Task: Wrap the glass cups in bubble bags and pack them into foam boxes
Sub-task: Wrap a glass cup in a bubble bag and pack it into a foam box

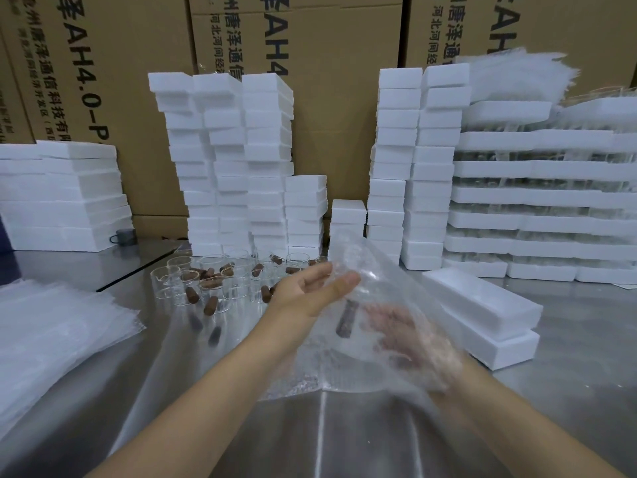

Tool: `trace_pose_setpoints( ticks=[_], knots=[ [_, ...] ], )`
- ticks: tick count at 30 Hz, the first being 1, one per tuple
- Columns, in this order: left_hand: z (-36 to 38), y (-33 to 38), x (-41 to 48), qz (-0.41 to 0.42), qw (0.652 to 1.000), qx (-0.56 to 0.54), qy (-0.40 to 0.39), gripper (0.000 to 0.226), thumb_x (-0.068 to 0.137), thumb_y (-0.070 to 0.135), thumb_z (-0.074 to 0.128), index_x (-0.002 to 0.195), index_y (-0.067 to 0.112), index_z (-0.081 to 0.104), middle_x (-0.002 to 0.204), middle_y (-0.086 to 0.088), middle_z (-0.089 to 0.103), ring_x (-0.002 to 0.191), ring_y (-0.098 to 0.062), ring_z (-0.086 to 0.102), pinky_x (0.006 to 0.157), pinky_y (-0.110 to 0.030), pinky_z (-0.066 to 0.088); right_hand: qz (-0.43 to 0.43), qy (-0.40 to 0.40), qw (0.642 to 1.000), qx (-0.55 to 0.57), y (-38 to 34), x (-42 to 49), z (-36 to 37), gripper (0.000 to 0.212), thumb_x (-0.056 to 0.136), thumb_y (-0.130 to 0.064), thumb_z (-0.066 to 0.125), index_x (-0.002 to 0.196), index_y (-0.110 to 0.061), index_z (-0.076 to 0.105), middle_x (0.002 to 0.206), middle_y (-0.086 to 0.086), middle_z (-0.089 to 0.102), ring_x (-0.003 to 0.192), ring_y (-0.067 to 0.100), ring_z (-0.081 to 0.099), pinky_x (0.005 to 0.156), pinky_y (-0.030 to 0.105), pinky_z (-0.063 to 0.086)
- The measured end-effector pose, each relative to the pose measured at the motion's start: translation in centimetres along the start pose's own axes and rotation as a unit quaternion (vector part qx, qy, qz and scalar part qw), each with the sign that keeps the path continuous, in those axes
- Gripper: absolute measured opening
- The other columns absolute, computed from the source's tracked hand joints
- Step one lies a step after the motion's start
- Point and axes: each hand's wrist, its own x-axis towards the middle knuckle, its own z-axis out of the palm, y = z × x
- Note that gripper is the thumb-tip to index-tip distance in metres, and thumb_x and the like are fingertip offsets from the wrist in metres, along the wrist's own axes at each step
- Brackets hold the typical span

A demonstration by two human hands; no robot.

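My left hand (312,291) pinches the upper edge of a clear bubble bag (372,270) between thumb and fingers. My right hand (410,343) is inside or behind the bag, blurred through the plastic, at a glass cup with a brown handle (345,320). Whether its fingers grip the cup I cannot tell. Several bare glass cups with brown handles (220,277) stand in a cluster on the steel table behind my left hand. Two long foam boxes (482,305) lie stacked just right of the bag.
A pile of flat bubble bags (58,336) lies at the left on the steel table (344,436). Tall stacks of foam boxes (238,160) and foam trays (537,201) line the back, with cardboard cartons (327,98) behind. A small dark mug (124,236) sits back left.
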Motion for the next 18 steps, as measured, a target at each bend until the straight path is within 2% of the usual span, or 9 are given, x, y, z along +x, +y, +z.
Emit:
trace_pose_setpoints(
  ticks=[2,4,6,9,11,13,15,16,18],
  knots=[
    [-0.4,0.3,0.2,-0.005,0.996,-0.079,0.030,0.091,0.071,0.062,0.091,0.147,0.020,0.063,0.143,0.005,0.070,0.138,-0.016,0.061,0.125,-0.051,0.036,-0.052,0.079,0.996,-0.009,-0.1,0.3,-0.4,0.022,0.104,-0.020,0.061,0.118,-0.014,0.077,0.109,0.005,0.078,0.092,0.022,0.069,0.076,0.030,0.052],
    [-0.8,0.3,0.3,-0.013,0.988,-0.143,0.060,0.079,0.077,0.055,0.092,0.143,0.020,0.066,0.137,0.004,0.073,0.132,-0.017,0.066,0.122,-0.048,0.041,-0.092,0.145,0.985,0.008,-0.6,0.2,-0.7,0.022,0.099,-0.038,0.064,0.108,-0.029,0.082,0.113,-0.009,0.078,0.111,0.017,0.069,0.093,0.035,0.054],
    [-0.9,0.2,0.4,-0.025,0.979,-0.176,0.096,0.080,0.076,0.057,0.091,0.144,0.025,0.063,0.135,0.009,0.073,0.127,-0.011,0.067,0.118,-0.042,0.046,-0.105,0.139,0.983,0.064,-0.6,0.1,-1.3,0.045,0.089,-0.072,0.059,0.119,-0.044,0.076,0.133,-0.015,0.070,0.127,0.015,0.061,0.106,0.043,0.050],
    [-1.1,-0.2,0.6,-0.030,0.977,-0.184,0.098,0.088,0.073,0.060,0.089,0.149,0.027,0.059,0.141,0.010,0.069,0.133,-0.015,0.063,0.114,-0.042,0.049,-0.091,0.054,0.991,0.086,-0.4,0.2,-2.1,0.085,0.057,-0.098,0.067,0.136,-0.071,0.049,0.144,-0.032,0.049,0.132,0.016,0.053,0.098,0.045,0.055],
    [-1.0,-0.2,0.4,-0.028,0.982,-0.169,0.080,0.088,0.073,0.063,0.090,0.148,0.026,0.061,0.143,0.008,0.069,0.138,-0.019,0.060,0.120,-0.050,0.044,-0.081,0.007,0.994,0.069,-0.2,0.1,-1.5,0.093,0.049,-0.088,0.084,0.128,-0.085,0.036,0.141,-0.038,0.045,0.129,0.013,0.056,0.088,0.044,0.063],
    [-0.7,-0.4,0.3,-0.028,0.989,-0.135,0.044,0.086,0.074,0.067,0.091,0.145,0.026,0.064,0.143,0.005,0.070,0.139,-0.022,0.061,0.122,-0.053,0.041,-0.095,0.006,0.995,0.043,0.7,0.2,-1.0,0.108,0.051,-0.068,0.097,0.129,-0.089,0.025,0.151,-0.026,0.047,0.123,0.016,0.067,0.082,0.044,0.065],
    [-0.4,-0.7,0.4,-0.031,0.995,-0.098,0.006,0.075,0.077,0.066,0.088,0.139,0.026,0.071,0.139,0.004,0.072,0.134,-0.021,0.065,0.116,-0.049,0.046,-0.114,0.031,0.993,0.030,1.2,0.5,-0.8,0.114,0.058,-0.050,0.101,0.132,-0.087,0.022,0.146,-0.010,0.062,0.109,0.020,0.075,0.080,0.042,0.063],
    [-0.4,-0.8,0.4,-0.028,0.996,-0.083,-0.010,0.067,0.079,0.065,0.087,0.133,0.028,0.075,0.136,0.006,0.074,0.130,-0.018,0.068,0.108,-0.044,0.051,-0.121,0.045,0.991,0.034,1.2,0.6,-0.8,0.112,0.062,-0.041,0.100,0.137,-0.080,0.027,0.136,-0.006,0.070,0.101,0.022,0.076,0.077,0.040,0.059],
    [-0.3,-0.8,0.4,-0.026,0.998,-0.064,-0.009,0.069,0.073,0.068,0.089,0.129,0.030,0.077,0.139,0.013,0.072,0.131,-0.010,0.066,0.095,-0.035,0.056,-0.111,0.060,0.990,0.069,0.8,0.8,-1.3,0.088,0.071,-0.028,0.092,0.147,-0.044,0.051,0.116,-0.002,0.077,0.084,0.023,0.070,0.063,0.033,0.053]
  ],
)
